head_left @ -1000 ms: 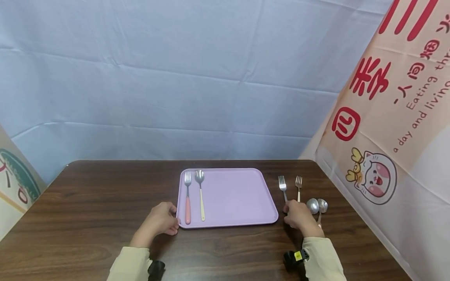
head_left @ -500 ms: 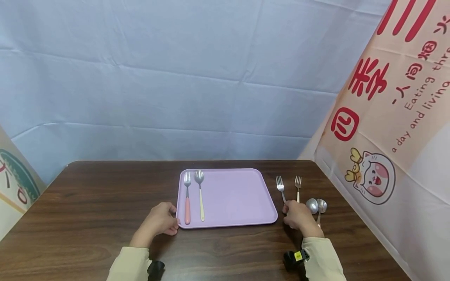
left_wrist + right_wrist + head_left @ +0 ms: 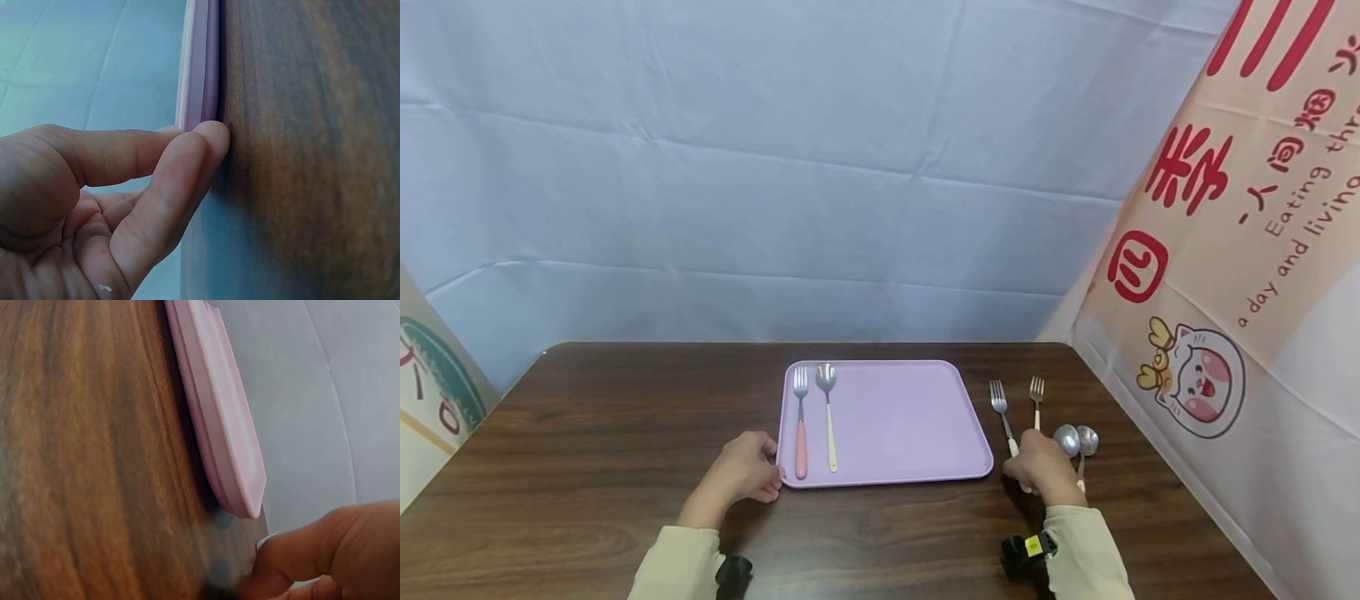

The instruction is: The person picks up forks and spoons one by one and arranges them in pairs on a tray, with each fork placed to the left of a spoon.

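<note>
A lilac tray (image 3: 895,425) lies on the table, bearing a fork with a pink handle (image 3: 801,442) and a spoon with a pale yellow handle (image 3: 831,437) along its left side. My left hand (image 3: 745,468) pinches the tray's near left corner between thumb and fingers, as the left wrist view shows closely. Right of the tray, my right hand (image 3: 1041,467) pinches the white handle of a fork (image 3: 1000,402) whose tines point away. The right wrist view shows thumb and fingers low by the tray's corner; most of that handle is hidden.
Beyond the right hand lie another fork (image 3: 1037,392) and two spoons, one (image 3: 1066,439) beside the other (image 3: 1087,438), their handles partly covered. The brown wooden table (image 3: 625,417) meets a pale blue cloth (image 3: 737,208) behind and a printed cloth (image 3: 1210,333) at right.
The fork by my right hand has tilted, its tines shifting slightly left. My right fingers have moved a little nearer along it, uncovering more of its white handle. The left hand stays put.
</note>
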A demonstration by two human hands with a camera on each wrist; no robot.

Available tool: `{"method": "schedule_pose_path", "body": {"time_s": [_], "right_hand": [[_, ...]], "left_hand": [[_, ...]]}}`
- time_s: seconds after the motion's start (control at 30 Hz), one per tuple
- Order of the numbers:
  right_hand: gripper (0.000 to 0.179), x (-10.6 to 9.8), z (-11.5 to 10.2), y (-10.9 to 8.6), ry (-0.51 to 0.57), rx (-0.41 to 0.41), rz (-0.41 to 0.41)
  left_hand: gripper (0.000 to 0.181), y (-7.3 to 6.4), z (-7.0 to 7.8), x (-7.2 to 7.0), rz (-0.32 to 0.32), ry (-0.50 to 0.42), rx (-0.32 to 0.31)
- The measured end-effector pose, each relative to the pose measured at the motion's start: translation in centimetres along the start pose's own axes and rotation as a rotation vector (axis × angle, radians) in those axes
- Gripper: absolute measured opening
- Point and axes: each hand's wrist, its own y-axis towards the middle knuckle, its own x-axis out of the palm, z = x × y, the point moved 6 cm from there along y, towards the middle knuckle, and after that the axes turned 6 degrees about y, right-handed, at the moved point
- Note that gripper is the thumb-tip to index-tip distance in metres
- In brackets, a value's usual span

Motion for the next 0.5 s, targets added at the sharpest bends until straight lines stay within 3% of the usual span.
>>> {"method": "schedule_pose_path", "body": {"time_s": [0.5], "right_hand": [[0.015, -0.20, 0.09, 0.03, 0.018, 0.019, 0.028]], "left_hand": [[0.029, 0.01, 0.00, 0.01, 0.003, 0.008, 0.006]]}}
